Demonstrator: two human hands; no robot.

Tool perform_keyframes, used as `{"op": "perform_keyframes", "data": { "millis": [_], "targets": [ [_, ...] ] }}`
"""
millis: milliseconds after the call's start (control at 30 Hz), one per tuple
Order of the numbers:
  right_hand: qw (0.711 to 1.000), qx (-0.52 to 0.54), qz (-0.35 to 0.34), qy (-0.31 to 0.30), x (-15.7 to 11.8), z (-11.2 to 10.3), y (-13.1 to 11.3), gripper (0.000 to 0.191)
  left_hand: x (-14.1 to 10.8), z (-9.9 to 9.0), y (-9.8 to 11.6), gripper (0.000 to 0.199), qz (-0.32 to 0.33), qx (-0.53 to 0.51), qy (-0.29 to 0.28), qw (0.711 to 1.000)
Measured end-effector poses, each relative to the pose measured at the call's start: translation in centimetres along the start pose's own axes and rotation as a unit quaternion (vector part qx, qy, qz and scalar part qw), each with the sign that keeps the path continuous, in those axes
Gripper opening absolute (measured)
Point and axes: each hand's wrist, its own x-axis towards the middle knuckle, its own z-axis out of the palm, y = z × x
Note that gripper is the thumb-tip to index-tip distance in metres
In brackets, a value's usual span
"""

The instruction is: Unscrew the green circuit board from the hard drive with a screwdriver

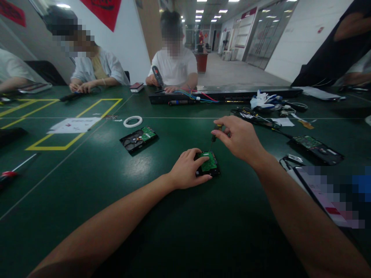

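Currently, the hard drive (pixel 210 164) is pressed flat on the table (pixel 139 231) by the left hand (pixel 188 168), rightward and nearer than the white ring (pixel 133 122). A screwdriver (pixel 213 138) is pinched by the right hand (pixel 240 137), nearly upright over the drive's far edge. Green board and black casing are seen; the long axis cannot be told.

The tabletop (pixel 164 144) was smooth with a soft gloss. The held screwdriver's (pixel 213 138) shaft looked metal; the sheet (pixel 72 126) at left was matt paper.
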Motion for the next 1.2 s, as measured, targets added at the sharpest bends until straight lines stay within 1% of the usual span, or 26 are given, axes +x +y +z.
{"op": "perform_keyframes", "data": {
  "millis": [300, 633, 800, 933, 1033, 1133, 1200],
  "targets": [
    [1.000, 0.013, -0.004, -0.013, 0.00, -0.12, -0.27, 0.022, -0.02, 0.13, -0.15, 0.070, 0.004, 0.005, 0.000, 1.000],
    [0.997, 0.051, 0.035, -0.044, -0.29, 0.20, 0.01, 0.031, -0.02, 0.33, -0.17, 0.070, 0.002, -0.003, 0.009, 1.000],
    [0.996, 0.061, 0.038, -0.051, -0.28, 0.04, -0.34, 0.032, -0.02, 0.22, -0.14, 0.070, 0.003, 0.000, 0.005, 1.000],
    [0.998, 0.042, 0.026, -0.041, -0.22, -0.07, -0.51, 0.029, -0.01, 0.15, -0.13, 0.070, 0.002, 0.005, 0.001, 1.000],
    [1.000, 0.011, 0.006, -0.024, -0.16, -0.13, -0.36, 0.021, -0.03, 0.12, -0.12, 0.070, 0.004, 0.006, 0.000, 1.000],
    [1.000, -0.012, 0.007, -0.017, -0.11, -0.19, -0.19, 0.015, -0.06, 0.10, -0.12, 0.070, 0.003, 0.004, -0.001, 1.000],
    [1.000, -0.022, 0.012, -0.017, -0.09, -0.20, -0.14, 0.015, -0.06, 0.10, -0.11, 0.071, 0.002, 0.003, -0.002, 1.000]
  ]
}}
